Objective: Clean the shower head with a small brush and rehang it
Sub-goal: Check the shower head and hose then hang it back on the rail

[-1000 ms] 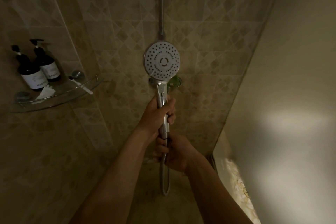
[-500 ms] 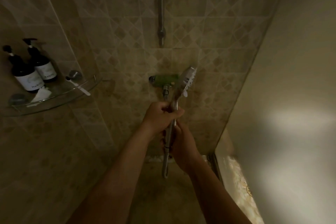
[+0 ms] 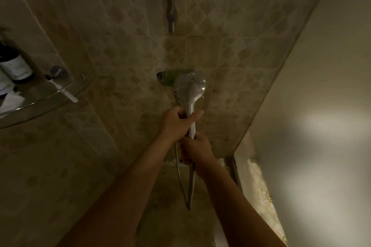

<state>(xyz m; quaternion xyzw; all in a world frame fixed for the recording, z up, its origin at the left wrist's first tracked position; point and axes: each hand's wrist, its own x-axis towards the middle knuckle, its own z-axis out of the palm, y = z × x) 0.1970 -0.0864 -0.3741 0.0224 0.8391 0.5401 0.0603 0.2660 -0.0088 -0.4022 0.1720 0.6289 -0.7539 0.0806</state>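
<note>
We find the scene dim and brownish. Light spreads in soft patches on the right wall (image 3: 321, 126). A small glare marks the shower head (image 3: 190, 88). Edges bend from wide-angle distortion; fine detail is soft and blurred.

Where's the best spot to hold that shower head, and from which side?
Probably the slim handle below the round shower head, from the near side facing the person. It narrows to hand size there; the left hand and right hand both grip it.
</note>
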